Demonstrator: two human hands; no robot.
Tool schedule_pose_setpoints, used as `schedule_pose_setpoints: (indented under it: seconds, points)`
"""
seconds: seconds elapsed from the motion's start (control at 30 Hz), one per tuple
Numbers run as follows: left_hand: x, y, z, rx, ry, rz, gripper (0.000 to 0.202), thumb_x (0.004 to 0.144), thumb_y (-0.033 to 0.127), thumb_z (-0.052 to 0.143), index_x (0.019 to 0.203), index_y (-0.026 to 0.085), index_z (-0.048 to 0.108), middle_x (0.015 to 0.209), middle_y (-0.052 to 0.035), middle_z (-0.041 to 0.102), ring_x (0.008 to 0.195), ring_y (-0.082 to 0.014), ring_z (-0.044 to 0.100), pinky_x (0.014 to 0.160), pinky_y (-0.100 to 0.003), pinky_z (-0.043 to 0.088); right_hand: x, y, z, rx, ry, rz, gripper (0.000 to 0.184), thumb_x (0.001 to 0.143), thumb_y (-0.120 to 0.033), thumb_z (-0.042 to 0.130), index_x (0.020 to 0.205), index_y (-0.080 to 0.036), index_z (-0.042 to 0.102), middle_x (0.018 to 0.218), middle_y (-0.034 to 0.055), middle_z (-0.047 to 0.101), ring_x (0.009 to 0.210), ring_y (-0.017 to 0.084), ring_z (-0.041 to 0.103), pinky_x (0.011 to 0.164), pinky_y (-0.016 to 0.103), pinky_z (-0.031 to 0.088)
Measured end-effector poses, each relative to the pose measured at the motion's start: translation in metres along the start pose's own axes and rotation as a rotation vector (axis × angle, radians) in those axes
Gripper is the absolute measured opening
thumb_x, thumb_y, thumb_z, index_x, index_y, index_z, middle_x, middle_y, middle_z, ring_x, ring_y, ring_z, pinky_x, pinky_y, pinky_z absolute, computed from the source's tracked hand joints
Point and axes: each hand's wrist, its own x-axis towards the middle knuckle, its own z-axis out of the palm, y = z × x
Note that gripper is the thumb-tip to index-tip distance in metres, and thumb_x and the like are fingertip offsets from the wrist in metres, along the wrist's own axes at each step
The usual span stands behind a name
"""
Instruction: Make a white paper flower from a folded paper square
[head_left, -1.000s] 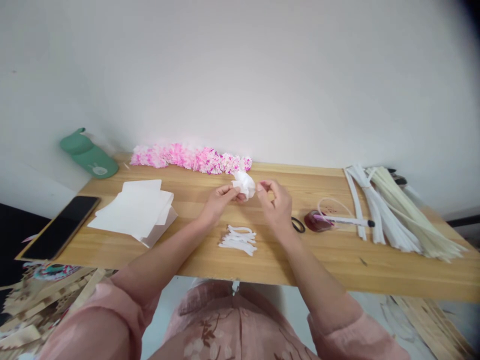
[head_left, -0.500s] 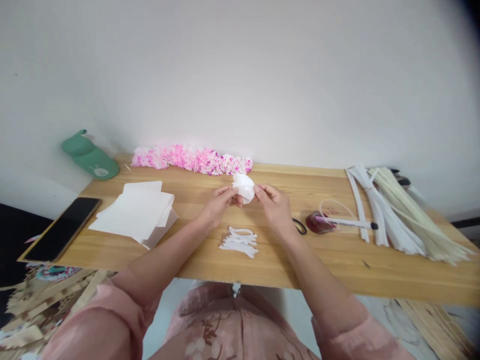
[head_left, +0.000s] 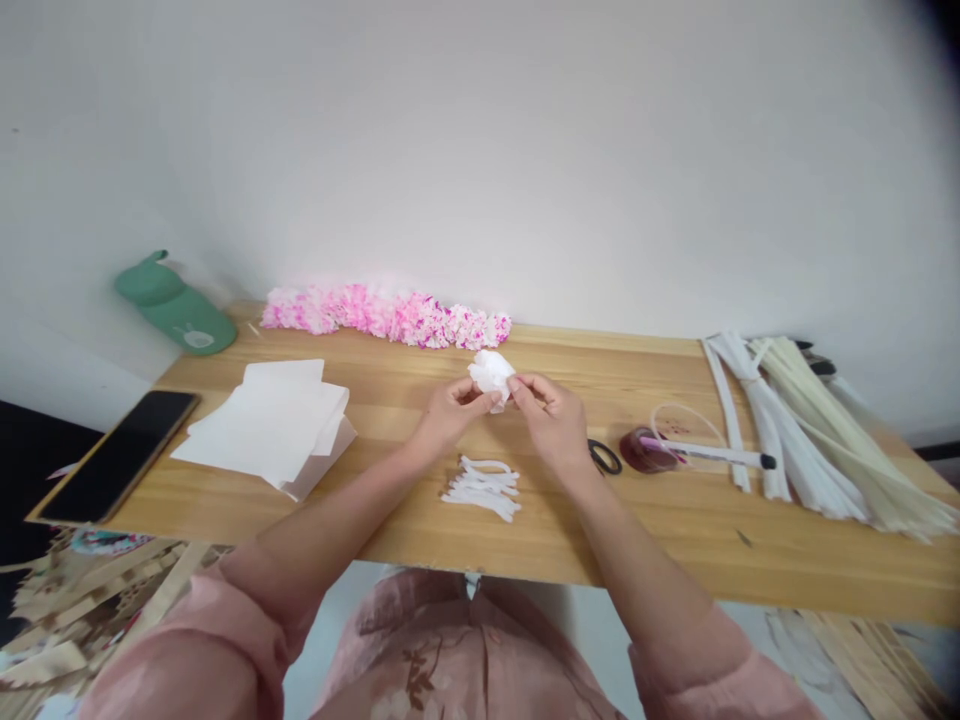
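A small white tissue-paper flower [head_left: 491,372] is held just above the wooden table [head_left: 675,520], between both hands. My left hand [head_left: 450,412] pinches it from the left with closed fingers. My right hand [head_left: 553,422] pinches it from the right, fingers curled on the paper. Below the hands a small heap of white ties [head_left: 482,487] lies on the table. Along the wall behind the flower runs a row of pink and white paper flowers [head_left: 386,317].
A stack of white paper sheets [head_left: 274,425] and a black phone [head_left: 120,455] lie at the left, with a green bottle [head_left: 174,308] behind them. At the right are black scissor handles [head_left: 604,457], a dark red dish [head_left: 646,450], a pen [head_left: 712,456] and a bundle of white sticks [head_left: 817,430].
Both hands have closed in on the white flower; the right hand's fingers, apart from it a second ago, now pinch it. The flower looks more bunched up.
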Motion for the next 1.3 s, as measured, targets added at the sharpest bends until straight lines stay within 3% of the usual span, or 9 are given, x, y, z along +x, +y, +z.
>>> schedule_pose_setpoints:
  seconds: [0.1,0.27,0.4,0.57,0.67,0.77,1.07,1.17,1.3]
  points:
    - [0.0,0.0,-0.003,-0.05,-0.042,-0.021,0.032,0.067,0.041,0.074,0.059,0.016,0.057,0.058,0.0029,0.054,0.06,-0.0099,0.046,0.063,-0.024,0.036,0.003,0.002,-0.001,0.09,-0.009,0.052,0.028,0.086,-0.045,0.06,0.081,-0.02,0.07,0.071,0.0003,0.068,0.068,0.016,0.061,0.068,0.028,0.047]
    - [0.002,-0.005,-0.006,-0.19,-0.122,-0.078,0.028,0.071,0.039,0.073,0.064,0.016,0.059,0.061,0.0009,0.058,0.061,-0.0105,0.05,0.067,-0.026,0.039,0.007,0.003,-0.003,0.245,0.025,0.162,0.03,0.081,-0.048,0.064,0.071,-0.02,0.066,0.062,-0.002,0.062,0.062,0.014,0.056,0.066,0.027,0.046]
    - [0.004,-0.007,-0.004,-0.307,-0.109,-0.134,0.026,0.07,0.038,0.074,0.069,0.015,0.062,0.061,0.0,0.059,0.058,-0.0101,0.051,0.063,-0.025,0.039,0.007,0.0,-0.004,0.25,0.029,0.168,0.033,0.083,-0.051,0.061,0.075,-0.02,0.067,0.069,0.0003,0.067,0.064,0.015,0.058,0.068,0.029,0.047]
    - [0.005,-0.004,-0.003,-0.43,-0.027,-0.175,0.026,0.068,0.036,0.077,0.071,0.014,0.063,0.062,-0.0002,0.062,0.057,-0.0095,0.053,0.06,-0.024,0.041,0.001,-0.006,-0.007,-0.003,0.022,-0.026,0.035,0.092,-0.048,0.05,0.086,-0.021,0.07,0.081,0.0035,0.072,0.075,0.018,0.063,0.074,0.032,0.047]
    - [0.005,-0.005,-0.002,-0.455,-0.028,-0.179,0.027,0.068,0.036,0.079,0.072,0.014,0.063,0.063,-0.0003,0.062,0.057,-0.0094,0.054,0.06,-0.024,0.042,-0.001,-0.008,-0.005,-0.231,0.03,-0.189,0.024,0.089,-0.041,0.055,0.084,-0.022,0.068,0.083,0.0043,0.071,0.081,0.02,0.063,0.078,0.035,0.045]
    - [0.004,-0.005,-0.002,-0.458,-0.042,-0.173,0.028,0.068,0.036,0.079,0.072,0.013,0.064,0.065,-0.0011,0.063,0.059,-0.0099,0.056,0.061,-0.025,0.044,-0.001,-0.006,-0.003,-0.331,0.018,-0.257,0.016,0.085,-0.037,0.061,0.082,-0.022,0.067,0.083,0.0042,0.07,0.08,0.021,0.061,0.079,0.036,0.043]
    - [0.004,0.001,-0.002,-0.53,-0.049,-0.242,0.031,0.064,0.037,0.08,0.068,0.014,0.06,0.059,0.0001,0.062,0.056,-0.0105,0.055,0.062,-0.026,0.044,0.006,0.004,-0.004,0.133,-0.007,0.085,0.026,0.08,-0.046,0.065,0.08,-0.021,0.07,0.076,0.0004,0.072,0.07,0.016,0.063,0.069,0.029,0.048]
    - [0.004,0.001,-0.002,-0.504,-0.06,-0.223,0.035,0.067,0.044,0.078,0.068,0.015,0.059,0.06,-0.0003,0.061,0.057,-0.011,0.056,0.063,-0.026,0.045,0.006,0.003,-0.004,0.16,-0.004,0.1,0.028,0.08,-0.047,0.065,0.081,-0.019,0.07,0.075,0.0007,0.072,0.068,0.016,0.063,0.067,0.028,0.048]
    - [0.002,-0.001,-0.001,-0.275,-0.035,-0.11,0.044,0.073,0.056,0.07,0.066,0.014,0.059,0.062,-0.0007,0.06,0.057,-0.0105,0.052,0.06,-0.025,0.041,0.003,-0.001,-0.004,-0.003,0.004,0.003,0.024,0.085,-0.043,0.062,0.083,-0.02,0.07,0.076,0.0007,0.072,0.069,0.016,0.063,0.068,0.028,0.047]
